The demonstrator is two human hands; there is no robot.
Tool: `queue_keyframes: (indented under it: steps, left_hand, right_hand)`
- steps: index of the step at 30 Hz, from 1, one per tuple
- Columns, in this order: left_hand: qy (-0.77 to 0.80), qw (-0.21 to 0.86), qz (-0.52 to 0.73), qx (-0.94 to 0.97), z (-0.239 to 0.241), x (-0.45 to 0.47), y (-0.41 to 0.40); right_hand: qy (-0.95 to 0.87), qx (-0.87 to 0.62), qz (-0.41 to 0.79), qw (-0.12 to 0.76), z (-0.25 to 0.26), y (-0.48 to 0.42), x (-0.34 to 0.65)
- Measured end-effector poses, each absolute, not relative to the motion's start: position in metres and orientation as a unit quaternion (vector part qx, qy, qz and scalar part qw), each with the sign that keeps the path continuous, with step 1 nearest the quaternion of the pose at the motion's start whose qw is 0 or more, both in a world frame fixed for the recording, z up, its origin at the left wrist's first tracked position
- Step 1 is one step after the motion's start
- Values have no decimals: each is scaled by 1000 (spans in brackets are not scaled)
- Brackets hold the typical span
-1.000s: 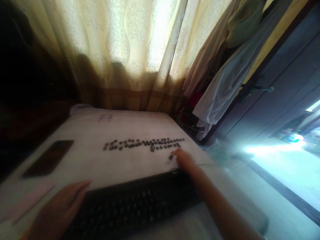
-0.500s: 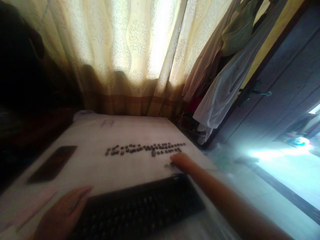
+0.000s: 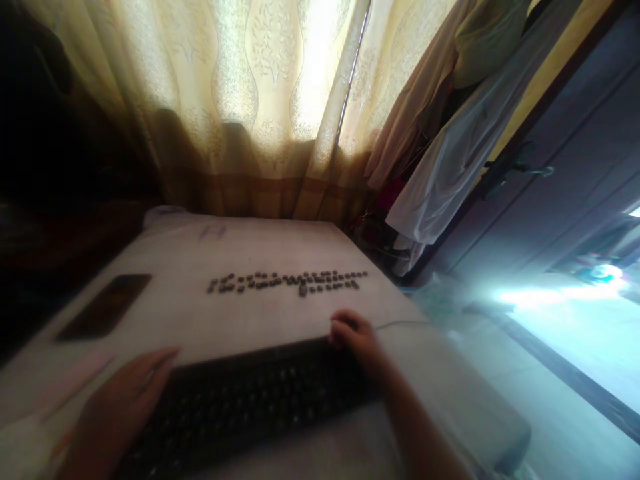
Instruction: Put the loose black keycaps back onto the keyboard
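Room, domestic: a home, judging from where I stand. Curtain, yellowish, patterned with trees, lit from behind, a browner band along its lower part. Clothes, several, pale, hanging in loose folds to the right of the curtain. Door, one, bluish grey in this light, fitted with a handle. Floor, pale, crossed by a dark strip. Bench, white-topped, near the curtain.

Keyboard is blk, small pcs dk — curtain yellow w/ tree pattern, tabletop whitish.
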State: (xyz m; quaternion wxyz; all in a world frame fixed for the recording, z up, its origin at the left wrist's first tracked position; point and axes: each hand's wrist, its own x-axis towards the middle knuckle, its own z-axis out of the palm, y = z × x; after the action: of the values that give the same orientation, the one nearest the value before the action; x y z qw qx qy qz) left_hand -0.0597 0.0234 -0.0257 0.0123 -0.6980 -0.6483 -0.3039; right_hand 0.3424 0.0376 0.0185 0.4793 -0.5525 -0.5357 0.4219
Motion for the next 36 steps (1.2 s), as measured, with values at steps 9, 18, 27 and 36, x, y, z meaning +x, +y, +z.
queue_keyframes:
  steps: [9,18,27,36]
  left_hand:
    - [-661,48,-275,-696,-16,-56,14]
    - [-479,37,-334,-811,30,34,-4]
    - [-545,-193,-332,-745,48,85,7]
    - [-580,-199,-310,-726,64,85,6]
  right_hand:
    - [-582,-517,477,408,18,28,346]
    - [-705,-346,433,442,58,4,319]
    - [-576,-421,582,390,39,18,293]
    - [-831,-491,58,256,57,12,301]
